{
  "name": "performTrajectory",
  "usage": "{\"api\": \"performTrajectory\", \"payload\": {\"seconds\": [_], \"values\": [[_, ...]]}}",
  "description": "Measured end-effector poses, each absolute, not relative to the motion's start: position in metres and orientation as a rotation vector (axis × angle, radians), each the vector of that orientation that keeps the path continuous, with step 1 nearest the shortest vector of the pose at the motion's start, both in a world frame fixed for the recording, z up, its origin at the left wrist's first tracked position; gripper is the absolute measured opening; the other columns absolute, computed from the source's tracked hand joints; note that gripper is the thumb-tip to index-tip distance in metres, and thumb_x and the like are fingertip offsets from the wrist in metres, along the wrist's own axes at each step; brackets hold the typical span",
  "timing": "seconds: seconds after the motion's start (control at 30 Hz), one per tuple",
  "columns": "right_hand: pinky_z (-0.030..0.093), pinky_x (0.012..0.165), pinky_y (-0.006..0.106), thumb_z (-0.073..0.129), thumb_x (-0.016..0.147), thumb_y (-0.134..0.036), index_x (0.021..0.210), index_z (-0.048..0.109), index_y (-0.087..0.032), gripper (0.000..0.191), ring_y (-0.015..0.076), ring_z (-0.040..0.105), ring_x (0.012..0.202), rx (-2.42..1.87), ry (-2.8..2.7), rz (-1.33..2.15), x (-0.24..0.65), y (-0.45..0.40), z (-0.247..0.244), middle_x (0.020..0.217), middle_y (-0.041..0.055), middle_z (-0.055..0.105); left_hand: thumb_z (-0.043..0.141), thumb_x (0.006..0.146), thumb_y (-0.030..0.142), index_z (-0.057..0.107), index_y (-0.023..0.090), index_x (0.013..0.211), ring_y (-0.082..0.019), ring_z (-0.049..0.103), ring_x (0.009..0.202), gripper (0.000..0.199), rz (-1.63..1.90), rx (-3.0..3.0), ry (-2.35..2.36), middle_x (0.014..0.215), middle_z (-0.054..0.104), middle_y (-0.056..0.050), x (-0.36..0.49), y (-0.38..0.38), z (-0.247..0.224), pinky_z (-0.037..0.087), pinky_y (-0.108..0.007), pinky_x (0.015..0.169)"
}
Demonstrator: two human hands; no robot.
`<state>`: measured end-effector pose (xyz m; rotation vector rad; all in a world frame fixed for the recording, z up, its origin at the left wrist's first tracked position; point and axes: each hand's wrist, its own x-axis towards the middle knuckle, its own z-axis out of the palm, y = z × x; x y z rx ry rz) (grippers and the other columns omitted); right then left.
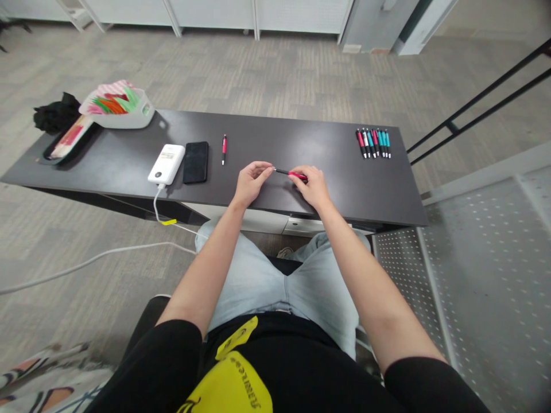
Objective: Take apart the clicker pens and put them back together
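A red and black pen [284, 171] is held level between my hands, above the near middle of the dark desk [275, 137]. My right hand [313, 184] grips its red end between thumb and fingers. At the silver tip, my left hand [253, 180] pinches with thumb and forefinger. Another red pen [224, 150] lies on the desk to the left, beside a black phone [195, 163]. Over at the right, several red, white and teal pens [373, 143] lie side by side in a row.
A white power bank [167, 164] with a cable [158, 203] lies left of the phone. Farther left stand a white basket [124, 119] with colourful contents, a black tray [73, 143] and a crumpled black cloth or bag [57, 115]. Perforated metal panels [486, 246] stand at the right.
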<state>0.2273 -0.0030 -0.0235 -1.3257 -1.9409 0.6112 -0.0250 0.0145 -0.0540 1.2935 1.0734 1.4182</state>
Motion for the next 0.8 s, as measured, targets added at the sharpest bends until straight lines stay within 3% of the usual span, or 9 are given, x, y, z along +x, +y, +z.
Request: {"api": "performTrajectory", "payload": {"seconds": [0.3, 0.53, 0.8], "values": [[0.048, 0.117, 0.061, 0.073, 0.122, -0.055, 0.115, 0.086, -0.035, 0.025, 0.0425, 0.077, 0.129, -1.332, -1.954, 0.609, 0.2266, -0.0028, -0.0264, 0.138, 0.0103, 0.095, 0.109, 0.088, 0.065, 0.085, 0.026, 0.108, -0.032, 0.092, 0.114, 0.050, 1.432, 1.275, 1.045, 0.114, 0.094, -0.012, -0.0311, 0.0136, -0.0540, 0.073, -0.050, 0.116], [0.052, 0.119, 0.063, 0.074, 0.119, -0.053, 0.112, 0.085, -0.035, 0.022, 0.0420, 0.080, 0.128, -1.294, -1.940, 0.651, 0.2270, -0.0029, -0.0269, 0.136, 0.0112, 0.095, 0.108, 0.082, 0.072, 0.090, 0.026, 0.104, -0.029, 0.086, 0.098, 0.054, 1.335, 1.364, 1.065, 0.106, 0.093, -0.011, -0.0299, 0.0131, -0.0518, 0.072, -0.047, 0.100], [0.062, 0.116, 0.058, 0.069, 0.115, -0.066, 0.110, 0.088, -0.035, 0.037, 0.0391, 0.079, 0.119, -1.268, -1.902, 0.747, 0.2243, -0.0047, -0.0247, 0.130, 0.0141, 0.093, 0.108, 0.084, 0.077, 0.088, 0.027, 0.100, -0.028, 0.081, 0.091, 0.056, 1.312, 1.418, 1.056, 0.100, 0.089, -0.009, -0.0314, 0.0142, -0.0530, 0.070, -0.046, 0.090]]}}
